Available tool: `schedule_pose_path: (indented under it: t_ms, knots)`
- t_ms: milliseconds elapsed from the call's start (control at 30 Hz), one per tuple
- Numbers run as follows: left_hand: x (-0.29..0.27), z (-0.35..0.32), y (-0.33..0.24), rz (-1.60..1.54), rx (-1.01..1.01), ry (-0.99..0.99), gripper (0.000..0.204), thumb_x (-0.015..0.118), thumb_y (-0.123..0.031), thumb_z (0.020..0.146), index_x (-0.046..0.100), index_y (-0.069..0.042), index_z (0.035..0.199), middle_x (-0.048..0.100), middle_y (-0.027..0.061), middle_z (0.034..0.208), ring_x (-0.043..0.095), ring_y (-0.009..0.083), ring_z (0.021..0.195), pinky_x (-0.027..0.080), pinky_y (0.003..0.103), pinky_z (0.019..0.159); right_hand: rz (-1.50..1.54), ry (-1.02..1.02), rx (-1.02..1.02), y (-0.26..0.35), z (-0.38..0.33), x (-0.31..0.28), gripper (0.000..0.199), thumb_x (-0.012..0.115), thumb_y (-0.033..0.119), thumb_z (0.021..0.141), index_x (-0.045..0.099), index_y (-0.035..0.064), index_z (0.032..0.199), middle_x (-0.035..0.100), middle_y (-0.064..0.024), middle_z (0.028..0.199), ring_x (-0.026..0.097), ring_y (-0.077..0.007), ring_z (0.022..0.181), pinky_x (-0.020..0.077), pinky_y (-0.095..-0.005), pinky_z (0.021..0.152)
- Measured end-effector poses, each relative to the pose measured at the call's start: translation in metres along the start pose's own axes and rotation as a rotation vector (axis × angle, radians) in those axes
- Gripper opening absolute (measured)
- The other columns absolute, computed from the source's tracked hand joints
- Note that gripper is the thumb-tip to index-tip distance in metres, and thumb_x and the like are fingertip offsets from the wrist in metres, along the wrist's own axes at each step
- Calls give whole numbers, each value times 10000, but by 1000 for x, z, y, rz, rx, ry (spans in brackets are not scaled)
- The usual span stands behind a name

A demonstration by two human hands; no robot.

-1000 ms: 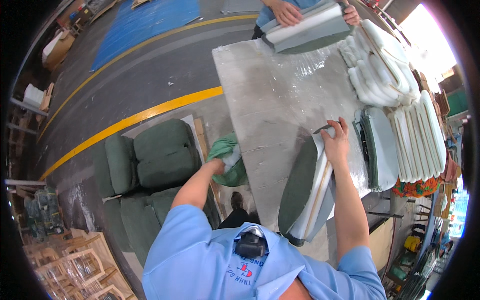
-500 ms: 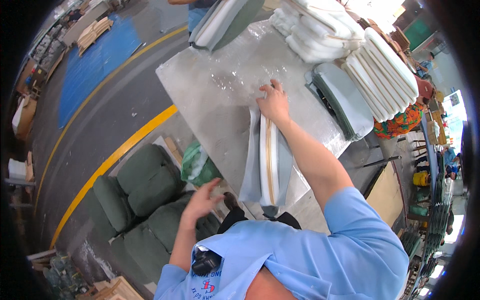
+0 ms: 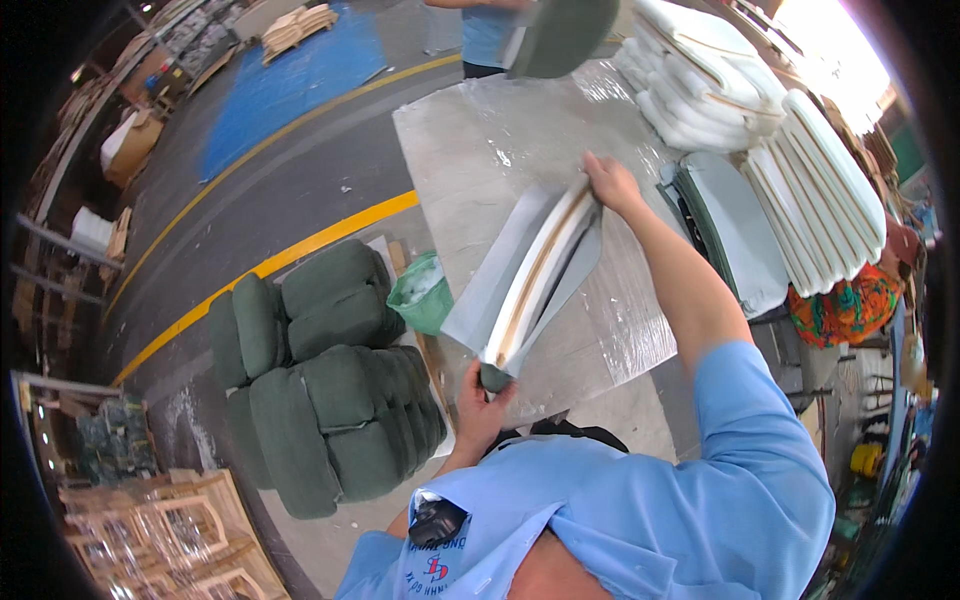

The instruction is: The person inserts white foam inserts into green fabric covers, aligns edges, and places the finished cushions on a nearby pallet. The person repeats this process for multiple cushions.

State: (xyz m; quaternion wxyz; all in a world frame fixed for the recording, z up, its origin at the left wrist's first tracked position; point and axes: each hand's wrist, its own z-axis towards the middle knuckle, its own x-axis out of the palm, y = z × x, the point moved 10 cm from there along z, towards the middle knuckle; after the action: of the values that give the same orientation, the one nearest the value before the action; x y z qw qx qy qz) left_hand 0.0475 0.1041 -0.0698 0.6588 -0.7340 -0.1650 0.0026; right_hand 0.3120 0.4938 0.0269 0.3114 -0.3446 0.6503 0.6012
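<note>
While gripping the cover (image 3: 500,270) at its near end with left hand (image 3: 484,408), far end with right hand (image 3: 612,183), showing padding (image 3: 541,268) apparently already inside. Not yet closed.

Beyond your right hand (image 3: 613,187), passage is free over the table (image 3: 490,150) up to its far edge, where a green cushion (image 3: 565,40) held by a co-worker (image 3: 485,40) obstructs. Right of that grip, your clearance ends at the stacked grey covers (image 3: 740,240); folded white padding (image 3: 700,75) and white foam slabs (image 3: 820,190) stand behind. Between your grips, the grey-and-white cushion (image 3: 525,290) bars a straight crossing; tabletop lies open along both its sides. Left of your left hand (image 3: 480,412), a green bag (image 3: 422,300) and piled dark green cushions (image 3: 340,420) obstruct.
</note>
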Motion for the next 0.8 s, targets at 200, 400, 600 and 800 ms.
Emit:
schedule_pose_path:
  t_ms: [200,400,600,800]
  knots:
    - [-25,39,-27,102,119,-177,609,663,-29,1024,402,-44,1574,591,84,1352,587,174,1172,473,314,1047,513,-298,-58,-106,-78,-38,676,414,658,1087,695,45,1035,578,-29,778,539,-144,621,428,-332,509]
    - [-38,106,-94,209,304,-152,391,520,-277,1119,509,-77,1454,585,82,1272,532,193,1156,428,335,1061,777,-207,282,-167,-229,-22,618,429,586,1118,619,55,864,530,-32,639,489,-143,478,385,-334,444]
    - [34,202,-139,137,425,-25,524,384,-488,1135,660,-45,1171,631,41,1076,558,158,1029,433,301,934,1027,-241,460,-165,-379,4,546,420,602,1108,552,98,946,548,-45,644,523,-151,400,401,-290,340]
    - [143,276,-148,-107,261,168,483,410,-457,1138,668,-50,1115,637,55,992,598,163,947,475,313,880,1271,-141,544,-114,-442,37,352,529,451,1110,534,100,1080,649,-95,837,653,-217,569,517,-322,448]
